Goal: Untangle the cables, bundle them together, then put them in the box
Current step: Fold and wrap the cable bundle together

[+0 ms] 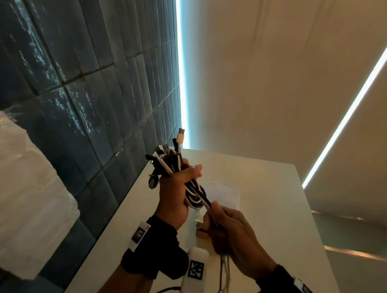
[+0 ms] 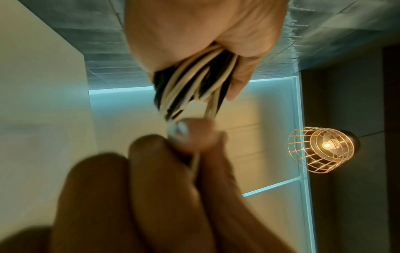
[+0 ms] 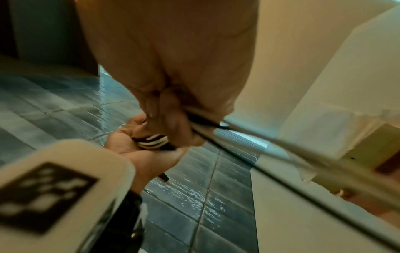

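Observation:
A bundle of black and white cables (image 1: 171, 165) is held up above the white table (image 1: 263, 218), its plugs sticking out at the top. My left hand (image 1: 178, 186) grips the bundle round its middle; the left wrist view shows the cables (image 2: 194, 82) running out of that fist. Just below, my right hand (image 1: 228, 230) pinches a few strands where they leave the bundle's lower end (image 1: 198, 198). The strands (image 1: 224, 275) trail down past that hand. In the right wrist view taut strands (image 3: 292, 154) cross the picture. No box shows in any view.
A white sheet or flat packet (image 1: 224, 197) lies on the table behind the hands. A dark tiled wall (image 1: 78, 94) runs along the left. Clear plastic wrapping (image 1: 16, 180) bulks at the left. A wire-cage lamp (image 2: 320, 147) glows in the left wrist view.

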Available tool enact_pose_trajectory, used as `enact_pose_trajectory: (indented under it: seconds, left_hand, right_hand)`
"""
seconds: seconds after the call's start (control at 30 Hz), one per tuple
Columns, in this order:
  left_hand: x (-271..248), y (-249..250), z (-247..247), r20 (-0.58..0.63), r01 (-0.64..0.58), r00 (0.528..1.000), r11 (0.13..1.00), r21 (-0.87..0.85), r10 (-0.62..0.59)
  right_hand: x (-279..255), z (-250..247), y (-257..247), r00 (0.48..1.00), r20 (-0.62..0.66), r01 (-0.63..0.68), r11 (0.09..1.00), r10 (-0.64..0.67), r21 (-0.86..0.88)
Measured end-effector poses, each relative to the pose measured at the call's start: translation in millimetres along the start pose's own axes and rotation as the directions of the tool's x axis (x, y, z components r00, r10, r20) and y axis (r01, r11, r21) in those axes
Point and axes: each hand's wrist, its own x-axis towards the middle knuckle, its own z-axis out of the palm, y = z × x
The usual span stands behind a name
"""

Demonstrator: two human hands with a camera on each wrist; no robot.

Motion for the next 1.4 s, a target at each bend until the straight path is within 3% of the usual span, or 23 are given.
enact_pose_trajectory:
  seconds: [0.1, 0.17, 0.3, 0.4, 0.47, 0.57, 0.7, 0.8, 0.93, 1.07, 1.23, 1.33, 1.4]
  left_hand:
    - [1.9, -1.4, -2.5, -0.099, 0.123, 0.988, 0.991, 0.052, -0.117]
    - [0.0, -3.0, -1.1, -0.095, 0.226, 0.969, 0.974, -0.026, -0.227]
    - [-5.7, 1.1, 2.0, 0.068, 0.366, 0.930, 0.918, -0.151, -0.360]
    - [-9.3, 9.7, -0.4, 0.209, 0.469, 0.877, 0.866, -0.173, -0.433]
    - [-12.0, 15.0, -7.0, 0.296, 0.526, 0.826, 0.845, -0.096, -0.480]
    - [-17.6, 16.2, -19.4, 0.406, 0.568, 0.738, 0.821, 0.059, -0.539]
    - [-26.4, 3.6, -24.8, 0.412, 0.520, 0.675, 0.791, 0.323, -0.612]
    - [-31.7, -4.2, -20.1, 0.351, 0.405, 0.724, 0.778, 0.481, -0.594]
    - [-33.3, -9.6, -15.4, 0.332, 0.302, 0.791, 0.800, 0.519, -0.514]
    - [-37.7, -7.2, -11.5, 0.361, 0.343, 0.776, 0.826, 0.447, -0.518]
    - [-40.3, -18.5, -16.5, 0.334, 0.275, 0.837, 0.861, 0.429, -0.434]
    - [-45.3, -19.4, -16.8, 0.346, 0.336, 0.803, 0.849, 0.407, -0.484]
    - [-47.1, -16.6, -17.6, 0.418, 0.403, 0.713, 0.817, 0.412, -0.563]
  right_hand:
    - [-4.7, 4.9, 4.5, 0.998, 0.047, 0.041, 0.999, -0.040, -0.020]
    - [-5.4, 6.1, 11.2, 0.995, 0.086, 0.057, 0.998, -0.054, -0.036]
    - [-9.3, -0.8, 31.2, 0.976, 0.198, -0.064, 0.992, 0.085, -0.107]
    - [-11.8, -18.3, 51.2, 0.935, 0.265, -0.184, 0.961, 0.236, -0.206]
    - [-12.9, -35.4, 60.2, 0.912, 0.236, -0.236, 0.900, 0.335, -0.365]
    - [-12.5, -68.0, 58.3, 0.907, 0.090, -0.325, 0.820, 0.411, -0.471]
    - [-0.1, -99.9, 26.1, 0.952, -0.032, -0.283, 0.836, 0.304, -0.470]
    - [12.2, -103.5, -7.1, 0.982, 0.038, -0.163, 0.926, 0.186, -0.340]
    - [23.5, -102.4, -37.0, 0.976, 0.149, -0.119, 0.965, 0.156, -0.234]
    - [28.8, -94.2, -49.5, 0.987, 0.109, -0.087, 0.963, 0.119, -0.257]
    - [31.7, -82.0, -59.5, 0.990, 0.072, -0.092, 0.951, 0.118, -0.296]
    - [32.9, -76.2, -60.3, 0.988, 0.051, -0.120, 0.934, 0.145, -0.336]
    - [33.4, -72.9, -58.9, 0.985, 0.055, -0.131, 0.921, 0.162, -0.368]
